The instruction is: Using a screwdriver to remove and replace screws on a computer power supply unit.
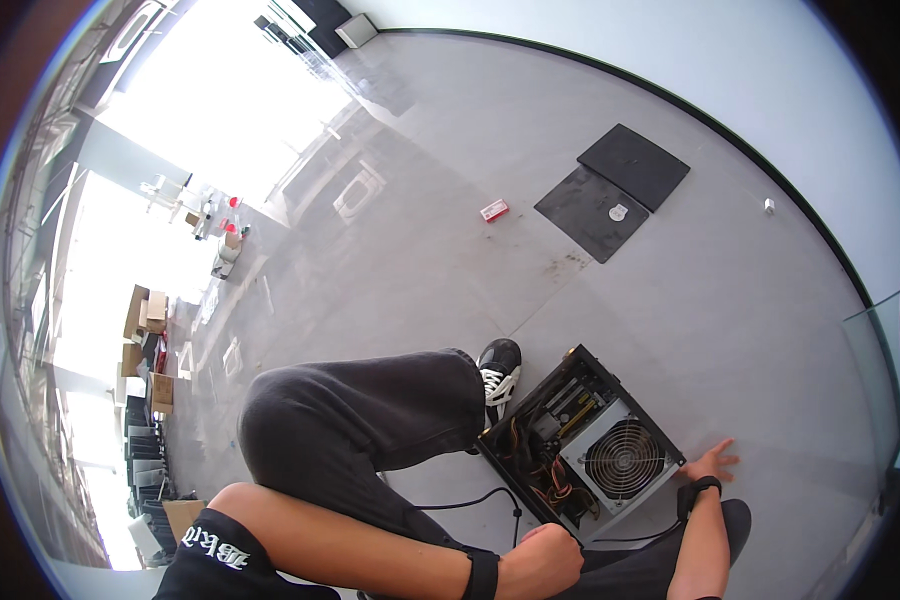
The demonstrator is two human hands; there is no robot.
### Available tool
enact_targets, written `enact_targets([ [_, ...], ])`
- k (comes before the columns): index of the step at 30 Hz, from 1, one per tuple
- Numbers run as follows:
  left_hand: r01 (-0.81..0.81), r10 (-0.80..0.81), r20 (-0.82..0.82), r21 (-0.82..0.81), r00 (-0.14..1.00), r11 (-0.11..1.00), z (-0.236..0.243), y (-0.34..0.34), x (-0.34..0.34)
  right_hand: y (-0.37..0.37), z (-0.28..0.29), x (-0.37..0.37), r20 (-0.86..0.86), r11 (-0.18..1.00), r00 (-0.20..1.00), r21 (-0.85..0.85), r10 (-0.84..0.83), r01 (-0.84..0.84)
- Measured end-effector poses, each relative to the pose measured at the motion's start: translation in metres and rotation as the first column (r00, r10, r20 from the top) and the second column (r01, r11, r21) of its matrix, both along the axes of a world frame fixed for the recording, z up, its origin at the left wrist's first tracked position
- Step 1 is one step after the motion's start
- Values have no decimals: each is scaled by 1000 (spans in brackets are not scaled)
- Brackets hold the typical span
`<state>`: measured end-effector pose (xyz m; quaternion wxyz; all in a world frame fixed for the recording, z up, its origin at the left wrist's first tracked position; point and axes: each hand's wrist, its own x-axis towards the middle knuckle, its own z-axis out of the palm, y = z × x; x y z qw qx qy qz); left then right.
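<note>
Down on the floor (730, 300), the left hand (540, 560) is clenched at the open computer case's (580, 450) near corner, while the right hand (712, 462) lies flat, fingers released, just right of it.

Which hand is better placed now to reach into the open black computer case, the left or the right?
Probably the left. The left hand is a closed fist right at the near edge of the open computer case, beside its cables. The right hand lies flat on the floor, past the case's far corner, apparently as support.
</note>
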<state>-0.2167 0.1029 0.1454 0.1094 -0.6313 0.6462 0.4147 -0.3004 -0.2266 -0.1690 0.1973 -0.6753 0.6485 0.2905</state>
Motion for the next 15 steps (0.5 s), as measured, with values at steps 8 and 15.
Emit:
enact_targets([
  [8, 7, 9, 81, -194, 997, 981, 2, 14, -8, -2, 0, 0, 0, 1000, 1000, 4, 6, -6],
  [15, 7, 11, 100, -169, 995, 986, -2, 17, -14, -1, -2, -1, -10, 1000, 1000, -12, 20, -20],
])
